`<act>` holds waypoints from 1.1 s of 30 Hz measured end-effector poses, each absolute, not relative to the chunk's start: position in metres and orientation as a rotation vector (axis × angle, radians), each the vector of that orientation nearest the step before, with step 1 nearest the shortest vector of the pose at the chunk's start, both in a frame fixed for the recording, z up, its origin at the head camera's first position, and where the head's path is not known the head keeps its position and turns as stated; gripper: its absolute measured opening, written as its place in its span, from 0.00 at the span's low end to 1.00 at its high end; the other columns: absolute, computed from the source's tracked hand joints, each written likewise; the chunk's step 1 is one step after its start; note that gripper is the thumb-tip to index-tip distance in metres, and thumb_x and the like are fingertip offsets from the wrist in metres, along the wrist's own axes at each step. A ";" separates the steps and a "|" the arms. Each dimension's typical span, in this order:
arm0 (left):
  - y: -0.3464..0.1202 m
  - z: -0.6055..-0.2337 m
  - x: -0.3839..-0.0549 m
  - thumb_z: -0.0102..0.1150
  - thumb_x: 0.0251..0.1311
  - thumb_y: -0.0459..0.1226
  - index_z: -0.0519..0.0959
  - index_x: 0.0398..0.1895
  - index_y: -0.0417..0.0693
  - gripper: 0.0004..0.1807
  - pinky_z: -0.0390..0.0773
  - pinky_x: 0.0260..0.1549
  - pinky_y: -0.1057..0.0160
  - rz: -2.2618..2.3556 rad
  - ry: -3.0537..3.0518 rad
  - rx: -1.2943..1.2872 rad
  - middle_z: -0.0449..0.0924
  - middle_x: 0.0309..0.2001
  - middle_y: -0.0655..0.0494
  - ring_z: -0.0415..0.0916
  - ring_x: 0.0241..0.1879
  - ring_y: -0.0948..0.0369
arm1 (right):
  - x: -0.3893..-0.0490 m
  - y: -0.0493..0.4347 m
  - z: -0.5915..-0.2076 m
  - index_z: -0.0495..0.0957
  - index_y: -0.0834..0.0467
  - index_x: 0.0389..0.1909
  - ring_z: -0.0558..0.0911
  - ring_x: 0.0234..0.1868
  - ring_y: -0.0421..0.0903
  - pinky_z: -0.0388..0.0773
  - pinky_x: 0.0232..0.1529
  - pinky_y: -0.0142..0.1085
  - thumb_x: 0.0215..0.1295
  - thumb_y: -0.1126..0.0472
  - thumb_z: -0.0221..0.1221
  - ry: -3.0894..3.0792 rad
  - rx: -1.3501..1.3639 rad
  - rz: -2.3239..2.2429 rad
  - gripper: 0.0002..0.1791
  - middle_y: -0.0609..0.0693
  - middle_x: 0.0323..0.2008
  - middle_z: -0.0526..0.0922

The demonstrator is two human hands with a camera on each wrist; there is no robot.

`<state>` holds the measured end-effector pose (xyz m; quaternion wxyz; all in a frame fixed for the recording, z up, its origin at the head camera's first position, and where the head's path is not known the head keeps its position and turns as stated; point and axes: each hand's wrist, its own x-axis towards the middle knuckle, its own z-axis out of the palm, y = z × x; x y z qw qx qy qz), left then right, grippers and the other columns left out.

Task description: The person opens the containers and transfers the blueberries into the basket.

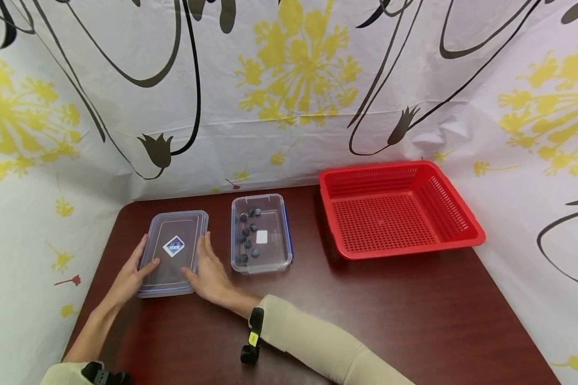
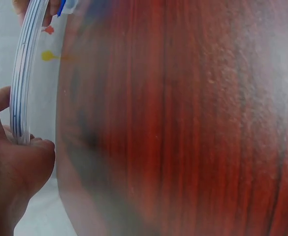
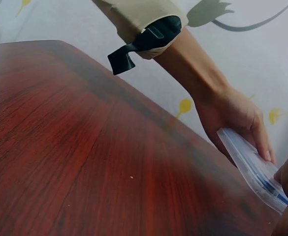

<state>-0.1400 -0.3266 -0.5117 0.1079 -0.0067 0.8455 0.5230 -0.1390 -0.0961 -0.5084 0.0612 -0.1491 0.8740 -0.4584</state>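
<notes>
Both hands hold a flat stack of clear plastic lids [image 1: 170, 275] with blue rims at the left of the table. My left hand [image 1: 129, 277] grips the left edge, its thumb over the top face. Along the right edge my right hand [image 1: 212, 275] grips, thumb also on top. The left wrist view shows several thin layers in the lid stack [image 2: 26, 73]. In the right wrist view the lid stack [image 3: 254, 169] looks tilted between the hands. Just right of them stands a clear plastic container [image 1: 275, 254] with several blueberries [image 1: 246, 231] inside.
A red perforated plastic basket [image 1: 390, 253] stands at the back right of the dark wooden table [image 1: 366, 315]. Behind and beside the table hangs a white cloth [image 1: 212, 155] with yellow and dark flower prints.
</notes>
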 end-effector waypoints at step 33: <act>-0.325 -0.551 -0.137 0.56 0.78 0.37 0.38 0.82 0.26 0.46 0.30 0.80 0.48 1.284 2.779 0.194 0.33 0.82 0.24 0.28 0.82 0.31 | -0.142 -0.099 -0.544 0.60 0.68 0.80 0.67 0.79 0.50 0.69 0.72 0.32 0.68 0.50 0.72 2.911 -0.499 -0.982 0.49 0.64 0.82 0.57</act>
